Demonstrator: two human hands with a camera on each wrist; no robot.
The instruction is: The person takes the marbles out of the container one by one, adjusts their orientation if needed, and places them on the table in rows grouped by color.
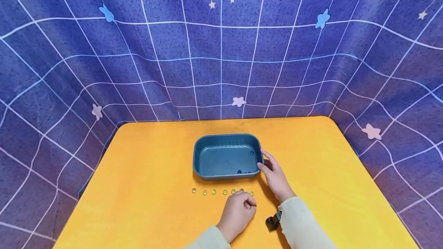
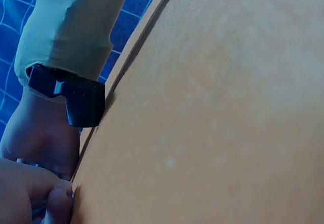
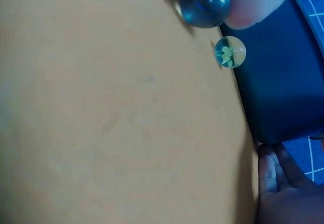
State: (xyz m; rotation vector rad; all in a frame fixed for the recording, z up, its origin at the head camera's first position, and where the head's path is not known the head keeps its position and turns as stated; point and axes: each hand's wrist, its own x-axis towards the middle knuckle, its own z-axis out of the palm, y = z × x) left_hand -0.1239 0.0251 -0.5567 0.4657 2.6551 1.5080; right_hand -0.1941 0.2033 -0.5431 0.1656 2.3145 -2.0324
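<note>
My left hand [image 1: 237, 212] pinches a dark glass marble [image 3: 205, 10] between thumb and finger, low over the table in front of the bin. My right hand [image 1: 276, 178] grips the right end of the dark blue rectangular bin [image 1: 226, 141], thumb at its front corner. In the right wrist view the right hand's fingers [image 3: 268, 171] touch the bin's outer wall. Clear marbles with yellow inside, such as the left-end marble [image 1: 194, 190], lie in a row before the bin. Several dark marbles [image 1: 239, 171] lie inside it along the front right. The left hand partly covers the row.
A yellow-orange table [image 1: 149, 156] carries everything. Behind it and at both sides hangs a purple-blue curtain [image 1: 221, 72] with white grid lines and stars. A black wrist camera [image 1: 272, 223] sticks out from the right sleeve [image 1: 301, 222].
</note>
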